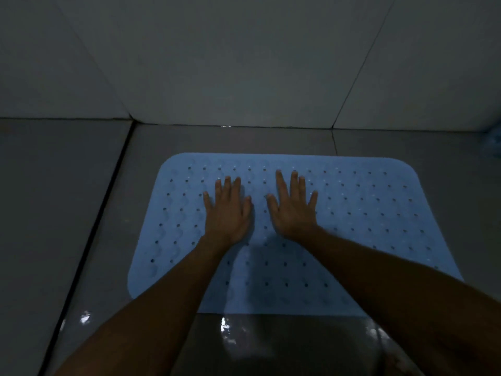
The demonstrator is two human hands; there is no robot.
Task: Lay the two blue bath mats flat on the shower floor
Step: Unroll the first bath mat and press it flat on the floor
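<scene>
A light blue bath mat [366, 213] with rows of small holes lies flat on the wet grey shower floor [89, 213]. My left hand [227, 210] presses palm down on the mat left of its middle, fingers straight and spread. Close beside it, my right hand [294, 207] presses flat on the mat in the same way. Both forearms reach in from the bottom of the view and hide part of the mat's near edge. At the far right edge a bluish crumpled shape [494, 142] shows; I cannot tell whether it is the other mat.
Pale tiled walls [244, 63] meet the floor just beyond the mat. A dark groove [103, 202] runs along the floor left of the mat. Wet glints show on the tiles near the bottom. The light is dim.
</scene>
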